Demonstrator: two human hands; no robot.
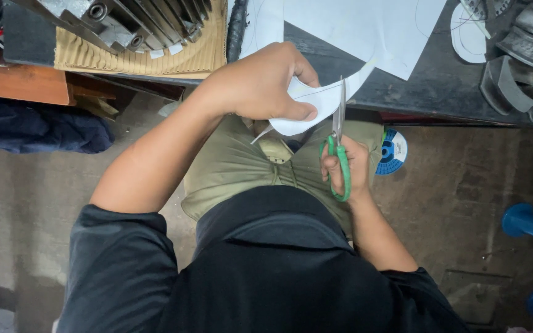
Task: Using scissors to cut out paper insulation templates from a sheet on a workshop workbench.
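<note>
At frame centre, the left hand [260,83] is pinching white paper [316,102]; the right hand [343,166] is gripping green-handled scissors [339,142] just below the dark bench edge [414,98].

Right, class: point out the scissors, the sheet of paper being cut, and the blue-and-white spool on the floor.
scissors [339,111], head view, on the metal blades.
sheet of paper [316,102], head view, on the curved white part beside the left thumb.
blue-and-white spool [393,152], head view, on its round face.
</note>
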